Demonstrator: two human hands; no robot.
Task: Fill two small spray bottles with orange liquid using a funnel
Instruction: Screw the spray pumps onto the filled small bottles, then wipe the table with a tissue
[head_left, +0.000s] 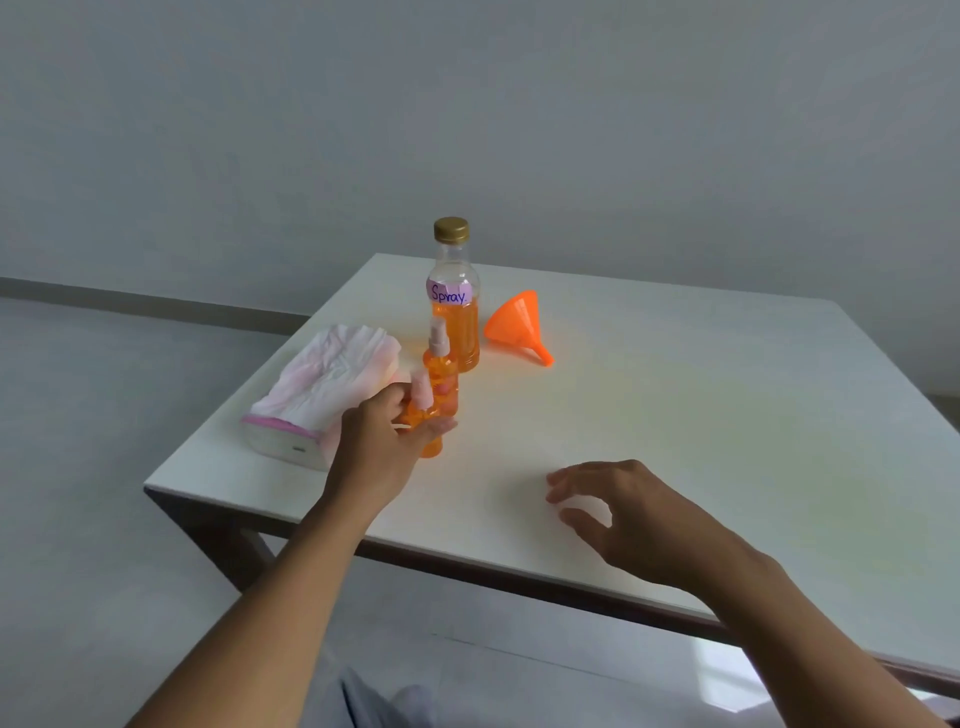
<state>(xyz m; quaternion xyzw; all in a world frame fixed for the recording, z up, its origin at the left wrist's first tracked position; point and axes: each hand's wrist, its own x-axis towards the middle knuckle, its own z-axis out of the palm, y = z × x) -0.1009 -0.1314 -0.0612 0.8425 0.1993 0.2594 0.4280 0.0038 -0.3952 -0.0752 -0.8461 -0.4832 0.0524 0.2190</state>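
A plain pale wall fills the upper half of your head view, and below it a white square table (675, 415) runs from the centre to the right edge, with a grey floor at the left. At the middle of the frame, toward the far side of the table, stands a tall clear plastic bottle (454, 306) with a gold screw cap and a purple label reading "Spray"; orange liquid fills roughly its lower half. Just right of it an orange plastic funnel (517, 325) lies on its side, spout pointing toward the lower right, apart from the bottle. At centre left a soft pack of white tissues with a pink band (317, 395) sits near the table's left edge.

Your left hand (379, 441) reaches in from the lower left, with its fingers spread loosely around two small spray bottles full of orange liquid. The nearer small spray bottle (423, 415) sits at your fingertips, and the farther small spray bottle (440, 374) stands just behind it, in front of the tall bottle. Whether your fingers actually grip the nearer one cannot be told, because motion blurs the contact. Your right hand (628, 514) hovers over bare tabletop at lower right, fingers curled and apart, holding nothing.
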